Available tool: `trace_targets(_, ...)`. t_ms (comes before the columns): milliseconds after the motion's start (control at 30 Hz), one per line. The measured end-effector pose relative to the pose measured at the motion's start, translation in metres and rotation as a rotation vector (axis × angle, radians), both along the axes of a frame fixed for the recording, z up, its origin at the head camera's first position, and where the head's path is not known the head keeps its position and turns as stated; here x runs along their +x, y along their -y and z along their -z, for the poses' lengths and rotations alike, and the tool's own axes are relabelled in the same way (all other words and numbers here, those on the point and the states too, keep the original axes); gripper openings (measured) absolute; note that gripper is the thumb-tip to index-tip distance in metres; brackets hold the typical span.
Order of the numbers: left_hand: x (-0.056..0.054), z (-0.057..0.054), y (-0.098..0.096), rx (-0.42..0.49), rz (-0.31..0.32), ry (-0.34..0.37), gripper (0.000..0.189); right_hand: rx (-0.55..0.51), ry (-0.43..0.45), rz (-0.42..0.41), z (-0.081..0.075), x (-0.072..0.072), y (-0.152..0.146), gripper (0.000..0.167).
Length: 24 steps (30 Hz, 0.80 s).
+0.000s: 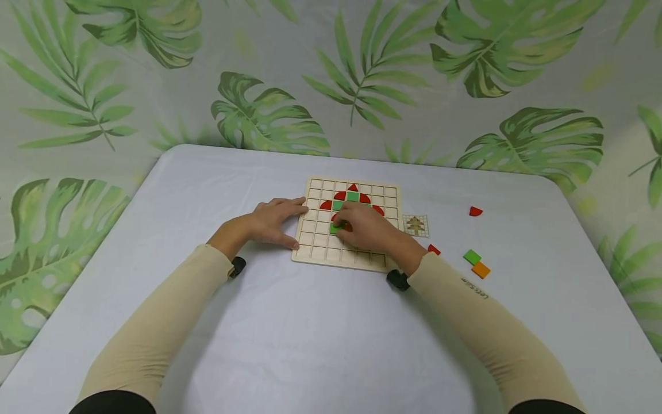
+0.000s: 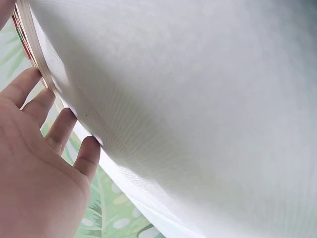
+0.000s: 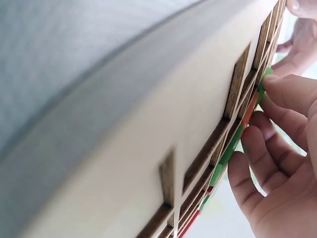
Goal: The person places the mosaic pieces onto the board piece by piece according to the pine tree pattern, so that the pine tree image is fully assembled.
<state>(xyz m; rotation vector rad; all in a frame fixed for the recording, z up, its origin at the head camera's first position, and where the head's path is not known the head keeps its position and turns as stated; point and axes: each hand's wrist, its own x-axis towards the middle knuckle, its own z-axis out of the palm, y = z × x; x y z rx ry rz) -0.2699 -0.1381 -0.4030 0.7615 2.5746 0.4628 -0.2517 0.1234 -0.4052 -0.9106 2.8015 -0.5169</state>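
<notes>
A square wooden grid board (image 1: 318, 253) lies on the table, with red quarter-round pieces, a red triangle (image 1: 353, 187) and green square tiles (image 1: 353, 196) set in its cells. Along its left side my left hand (image 1: 271, 219) rests, fingers and thumb spread, fingertips touching the edge. Over the board's middle is my right hand (image 1: 369, 227), covering several cells. Its thumb and index finger pinch a green square tile (image 3: 264, 84) at the grid, seen edge-on in the right wrist view. An orange tile (image 3: 250, 110) sits beside that one.
A small pattern card (image 1: 416, 225) showing a tree shape lies against the board's right side. Farther right are a loose red piece (image 1: 475, 211), a green tile (image 1: 472, 256) and an orange tile (image 1: 481, 270) touching it. Another red piece (image 1: 433, 249) shows beside the right forearm.
</notes>
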Motion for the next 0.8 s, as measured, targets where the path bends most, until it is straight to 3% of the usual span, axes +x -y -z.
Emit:
trace_targets(467, 0.001, -0.001, -0.002, -0.004, 0.007, -0.004, 0.088, -0.018, 0.022, 0.025, -0.001, 0.0, 0.0, 0.019)
trace_targets(800, 0.001, -0.001, -0.003, -0.013, 0.003, 0.003, 0.089, -0.053, 0.019, 0.012, -0.011, 0.001, -0.006, 0.018)
